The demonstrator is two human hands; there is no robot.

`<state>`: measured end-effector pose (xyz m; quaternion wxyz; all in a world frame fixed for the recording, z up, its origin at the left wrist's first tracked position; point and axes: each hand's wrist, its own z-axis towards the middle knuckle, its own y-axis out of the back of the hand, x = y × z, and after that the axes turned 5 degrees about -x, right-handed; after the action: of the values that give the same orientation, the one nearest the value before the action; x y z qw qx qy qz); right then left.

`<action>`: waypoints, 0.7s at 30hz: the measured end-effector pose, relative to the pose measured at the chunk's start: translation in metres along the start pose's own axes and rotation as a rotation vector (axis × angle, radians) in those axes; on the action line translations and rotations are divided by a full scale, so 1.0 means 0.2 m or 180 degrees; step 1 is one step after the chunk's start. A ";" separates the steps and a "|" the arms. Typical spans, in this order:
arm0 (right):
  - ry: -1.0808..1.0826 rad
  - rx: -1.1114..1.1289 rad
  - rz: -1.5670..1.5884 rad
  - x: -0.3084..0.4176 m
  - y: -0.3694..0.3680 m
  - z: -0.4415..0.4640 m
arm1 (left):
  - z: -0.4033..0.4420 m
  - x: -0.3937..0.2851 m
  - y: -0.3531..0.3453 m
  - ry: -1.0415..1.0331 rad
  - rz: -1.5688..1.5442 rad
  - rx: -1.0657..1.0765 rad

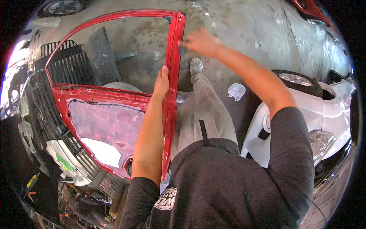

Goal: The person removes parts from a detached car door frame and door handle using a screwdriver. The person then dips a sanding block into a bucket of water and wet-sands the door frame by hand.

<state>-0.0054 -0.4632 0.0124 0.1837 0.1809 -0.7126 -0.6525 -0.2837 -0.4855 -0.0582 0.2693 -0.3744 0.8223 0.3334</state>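
Note:
A red car door [173,57] with an open window frame stands in front of me, a pinkish film over its lower inner panel. My left hand [162,83] is wrapped round the edge beside the window opening, thumb pointing up. Near the upper part of that same edge, my right hand [202,42] is blurred by motion. Something small and dark shows at its fingertips, too smeared to make out. Whether that hand touches the door cannot be told.
Black slatted parts [68,61] and a dark flat panel [103,53] lie beyond the door. A crumpled plastic bag [236,91] rests on the concrete floor [251,42]. White car bodywork [305,110] with a tyre [297,80] is at the right.

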 end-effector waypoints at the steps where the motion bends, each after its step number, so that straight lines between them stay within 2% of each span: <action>1: -0.0071 -0.0133 -0.0119 -0.08 0.05 0.03 | 0.00 0.00 0.00 0.0037 -0.0024 0.0007; 4: -0.0690 -0.0210 -0.0172 0.06 -0.02 -0.01 | 0.02 0.04 0.00 0.0056 0.0025 0.0051; 6: -0.0967 0.0136 0.0287 0.30 -0.09 -0.06 | 0.08 0.11 -0.01 -0.0060 0.0167 0.0058; 8: -0.0896 0.0390 0.0758 0.61 -0.17 -0.13 | 0.03 0.03 0.01 0.0053 0.0186 0.0041; 10: -0.0627 0.0242 0.1000 0.90 -0.33 -0.27 | -0.02 -0.06 0.01 0.0143 0.0238 0.0036; 13: -0.0873 0.0071 0.1863 1.06 -0.25 -0.35 | -0.04 -0.08 0.01 0.0169 0.0297 0.0005; 16: -0.1556 -0.0875 0.2596 1.10 -0.19 -0.44 | -0.05 -0.07 0.01 0.0156 0.0323 -0.0029; 19: -0.2890 -0.0320 0.4143 1.07 -0.23 -0.48 | -0.05 -0.08 0.01 0.0148 0.0353 -0.0052; 21: -0.3408 -0.0918 0.4656 0.99 -0.21 -0.48 | -0.05 -0.07 0.01 0.0141 0.0365 -0.0057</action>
<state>-0.1277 -0.6481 -0.0165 0.2171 -0.6663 -0.5512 -0.4529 -0.2795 -0.4856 -0.0414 0.2281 -0.3365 0.8451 0.3472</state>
